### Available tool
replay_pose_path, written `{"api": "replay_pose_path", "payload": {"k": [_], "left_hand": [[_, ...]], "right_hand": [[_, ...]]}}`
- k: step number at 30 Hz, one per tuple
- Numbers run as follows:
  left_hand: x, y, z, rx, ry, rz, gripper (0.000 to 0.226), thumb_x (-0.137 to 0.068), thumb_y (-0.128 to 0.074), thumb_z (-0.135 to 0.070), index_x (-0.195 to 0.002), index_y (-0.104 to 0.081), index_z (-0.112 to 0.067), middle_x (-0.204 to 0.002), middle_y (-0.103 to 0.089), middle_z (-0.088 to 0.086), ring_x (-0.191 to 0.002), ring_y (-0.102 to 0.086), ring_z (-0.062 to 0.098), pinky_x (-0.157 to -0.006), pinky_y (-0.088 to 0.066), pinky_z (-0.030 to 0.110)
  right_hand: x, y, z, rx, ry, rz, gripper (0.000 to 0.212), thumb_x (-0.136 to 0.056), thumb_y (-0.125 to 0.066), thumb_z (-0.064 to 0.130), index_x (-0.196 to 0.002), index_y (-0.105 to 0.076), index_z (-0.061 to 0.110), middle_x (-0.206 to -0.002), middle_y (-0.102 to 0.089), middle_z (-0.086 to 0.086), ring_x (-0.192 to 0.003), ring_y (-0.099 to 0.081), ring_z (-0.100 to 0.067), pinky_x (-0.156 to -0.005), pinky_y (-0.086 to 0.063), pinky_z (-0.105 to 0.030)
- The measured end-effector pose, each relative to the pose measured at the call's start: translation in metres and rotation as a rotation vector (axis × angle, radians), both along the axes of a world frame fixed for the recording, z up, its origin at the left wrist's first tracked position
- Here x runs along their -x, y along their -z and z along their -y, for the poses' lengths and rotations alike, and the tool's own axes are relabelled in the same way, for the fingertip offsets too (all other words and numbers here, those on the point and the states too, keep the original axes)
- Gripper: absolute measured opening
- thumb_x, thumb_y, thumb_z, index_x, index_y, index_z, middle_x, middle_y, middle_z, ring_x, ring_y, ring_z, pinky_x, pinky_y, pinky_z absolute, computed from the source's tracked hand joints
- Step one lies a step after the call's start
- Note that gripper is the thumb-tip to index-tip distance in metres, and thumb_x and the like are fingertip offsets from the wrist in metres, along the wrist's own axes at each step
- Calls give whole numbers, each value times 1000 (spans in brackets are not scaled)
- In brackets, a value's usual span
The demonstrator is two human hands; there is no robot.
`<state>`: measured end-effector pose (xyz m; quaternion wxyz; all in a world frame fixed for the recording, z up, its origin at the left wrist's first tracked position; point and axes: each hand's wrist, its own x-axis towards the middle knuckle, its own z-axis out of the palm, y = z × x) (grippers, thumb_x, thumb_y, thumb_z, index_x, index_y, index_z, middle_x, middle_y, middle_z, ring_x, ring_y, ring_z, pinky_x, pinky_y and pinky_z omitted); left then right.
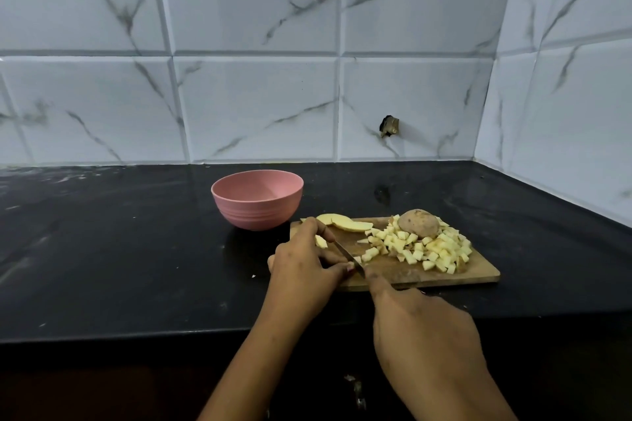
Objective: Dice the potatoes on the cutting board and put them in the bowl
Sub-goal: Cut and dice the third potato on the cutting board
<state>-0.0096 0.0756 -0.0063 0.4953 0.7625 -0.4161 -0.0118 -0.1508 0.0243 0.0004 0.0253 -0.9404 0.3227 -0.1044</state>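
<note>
Mid-dice at the counter: my right hand (424, 328) is closed around the knife (349, 256), its handle hidden, forefinger along the spine. My left hand (304, 267) curls over a potato strip (320, 242), pinning it to the cutting board (478, 275). Beyond lie a heap of cubes (427, 249), one whole potato (418, 223) and uncut slices (345, 223). The pink bowl (256, 215), just behind the board, appears unfilled; I judge roughly half remains.

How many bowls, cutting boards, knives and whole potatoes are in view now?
Pink bowl: 1
Wooden cutting board: 1
Knife: 1
Whole potato: 1
Total: 4
</note>
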Motion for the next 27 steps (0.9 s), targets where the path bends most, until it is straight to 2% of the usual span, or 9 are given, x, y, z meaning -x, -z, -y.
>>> {"api": "replay_pose_path", "payload": {"k": [4,8,10,13,15,18,20,24,27], "left_hand": [[-2,-2,-3,-8,14,-17,39,-69,-83,-25,-89,-50,-30,-71,-70,-22,-92,-62,2,-94,-45,40],[-7,-6,-11,-48,104,-176,48,-61,-88,-19,-96,-57,-33,-97,-68,-13,-96,-60,-3,-71,-45,7],[-9,-6,-14,-75,131,-186,45,-63,-88,-21,-97,-61,-34,-106,-64,-14,-102,-57,-3,-73,-43,7],[-8,-6,-17,-128,94,-81,25,-72,-81,-26,-86,-65,-39,-109,-58,-19,-111,-49,1,-84,-39,17],[-6,-6,-16,-120,63,-36,20,-75,-78,-24,-79,-67,-39,-107,-55,-21,-111,-45,-2,-87,-35,15],[-6,-6,-15,-93,48,-42,19,-77,-76,-16,-79,-72,-34,-92,-53,-25,-97,-46,-10,-73,-30,0],[-6,-4,-14,-93,52,-65,16,-79,-76,-16,-80,-73,-32,-89,-58,-25,-96,-51,-8,-74,-34,2],[-8,-2,-12,-93,26,-87,13,-77,-77,-18,-79,-74,-30,-101,-66,-13,-109,-53,3,-86,-42,17],[-6,-3,-12,-70,-1,-89,11,-76,-78,-17,-76,-74,-27,-98,-65,-15,-107,-54,2,-85,-41,15]], "right_hand": [[-1,-1,6,67,28,34,65,-100,-43,17,-152,-8,33,-96,-53,3,-76,-49,-15,-49,-31,-23],[7,-2,12,77,58,140,62,-101,-41,22,-152,-9,36,-108,-59,8,-87,-58,-11,-57,-40,-24],[12,-5,9,77,42,187,57,-102,-36,27,-151,-10,39,-105,-60,11,-87,-58,-7,-65,-46,-24],[17,-11,-1,14,-15,212,49,-104,-28,34,-149,-13,43,-115,-60,10,-94,-59,-7,-73,-49,-24],[17,-13,-6,-12,-32,174,49,-104,-27,34,-149,-10,43,-114,-61,8,-95,-60,-10,-71,-46,-25],[15,-12,-5,-25,-28,102,53,-104,-30,30,-150,-6,42,-107,-62,7,-91,-60,-11,-65,-43,-24],[12,-11,-3,-33,-26,83,54,-104,-32,28,-150,-8,42,-110,-62,7,-94,-60,-11,-65,-42,-25],[9,-9,0,-38,-28,93,52,-104,-34,28,-150,-14,42,-121,-59,8,-103,-59,-12,-73,-43,-27],[11,-9,-1,20,-32,122,49,-104,-29,32,-149,-14,44,-118,-58,9,-98,-58,-11,-70,-43,-26]]}}
